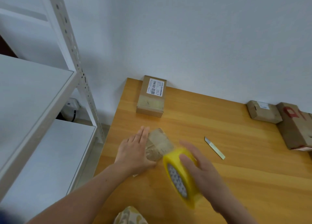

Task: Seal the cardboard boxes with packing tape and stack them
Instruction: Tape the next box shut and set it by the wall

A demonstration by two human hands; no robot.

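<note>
Small tape-wrapped cardboard box [158,146], near the desk's [219,190] left edge, is being pressed by the flat, unclenched left hand [135,149]; the right hand [200,166] is lying over the yellow packing tape roll [179,178], grip unreadable through blur, likely risking a skewed strip or the box sliding off.

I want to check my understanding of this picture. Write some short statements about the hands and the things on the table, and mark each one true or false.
1. The left hand lies flat on the small taped box. True.
2. The right hand holds a blue tape roll. False: the tape roll is yellow.
3. The blade lies on the table, apart from both hands. True.
4. The labelled box stands on top of the small taped box. False: it sits by itself farther back, against the wall.
</note>
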